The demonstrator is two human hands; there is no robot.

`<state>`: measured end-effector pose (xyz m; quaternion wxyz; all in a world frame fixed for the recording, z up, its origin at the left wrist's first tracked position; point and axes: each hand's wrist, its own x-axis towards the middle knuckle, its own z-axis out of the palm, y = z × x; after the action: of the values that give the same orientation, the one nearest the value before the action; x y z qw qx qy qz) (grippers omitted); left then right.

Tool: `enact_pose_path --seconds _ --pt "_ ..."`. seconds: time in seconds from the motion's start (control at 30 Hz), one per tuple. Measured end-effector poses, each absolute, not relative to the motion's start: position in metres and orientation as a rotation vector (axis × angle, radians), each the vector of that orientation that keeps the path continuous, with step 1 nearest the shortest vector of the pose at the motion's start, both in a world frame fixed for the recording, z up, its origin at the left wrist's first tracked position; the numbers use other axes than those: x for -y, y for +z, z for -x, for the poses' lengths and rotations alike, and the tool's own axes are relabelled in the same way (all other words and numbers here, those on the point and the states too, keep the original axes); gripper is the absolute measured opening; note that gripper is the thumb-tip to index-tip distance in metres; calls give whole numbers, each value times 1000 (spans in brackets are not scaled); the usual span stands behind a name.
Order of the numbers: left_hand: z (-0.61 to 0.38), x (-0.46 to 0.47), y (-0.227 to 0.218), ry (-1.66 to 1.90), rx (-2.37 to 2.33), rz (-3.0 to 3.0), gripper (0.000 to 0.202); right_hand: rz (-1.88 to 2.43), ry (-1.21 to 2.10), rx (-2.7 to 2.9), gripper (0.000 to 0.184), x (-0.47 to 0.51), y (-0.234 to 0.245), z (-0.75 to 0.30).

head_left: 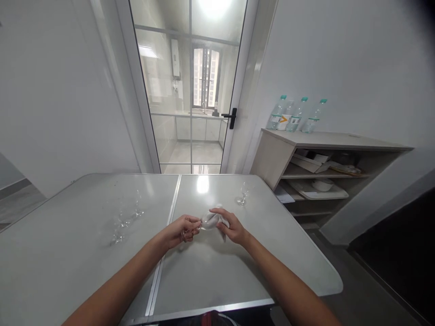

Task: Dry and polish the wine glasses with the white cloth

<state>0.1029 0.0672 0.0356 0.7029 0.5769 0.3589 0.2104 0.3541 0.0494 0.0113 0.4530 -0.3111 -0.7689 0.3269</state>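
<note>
My left hand (183, 231) is closed around the stem and foot of a clear wine glass (205, 222) held on its side above the white table (102, 253). My right hand (230, 226) grips a white cloth (215, 218) wrapped over the glass's bowl. Both hands meet over the table's middle seam. Another clear stemmed glass (244, 194) stands upright just beyond my right hand. Two or three more clear glasses (126, 219) stand to the left of my left hand.
A glass door (190, 90) with a black handle stands behind the table. To the right is a low shelf unit (326, 141) with three water bottles (295, 115) on top and dishes and papers inside. The table's right edge is rounded.
</note>
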Motion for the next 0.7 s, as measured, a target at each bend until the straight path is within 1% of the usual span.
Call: enact_pose_path --seconds 0.1,0.23,0.33,0.4,0.43,0.57,0.63,0.7 --pt "-104 -69 30 622 -928 -1501 35 849 802 1759 42 -53 7 -346" --pt "-114 -63 13 919 -1215 -2088 29 974 984 1462 47 -61 2 -334" --pt "-119 -59 9 909 -1297 -2241 24 977 1138 1378 52 -62 3 -333" --pt "-118 -60 11 861 -1264 -2134 22 951 1171 1429 52 -59 6 -336" --pt "-117 -61 14 828 -1223 -2026 25 938 1155 1478 51 -57 8 -338" --pt "-107 -72 20 624 -968 -1410 41 844 896 1722 42 -49 14 -343" --pt "-102 -76 20 501 -855 -1177 40 789 761 1832 39 -47 13 -344" --pt "-99 -79 20 468 -806 -1091 37 764 701 1913 38 -46 13 -345"
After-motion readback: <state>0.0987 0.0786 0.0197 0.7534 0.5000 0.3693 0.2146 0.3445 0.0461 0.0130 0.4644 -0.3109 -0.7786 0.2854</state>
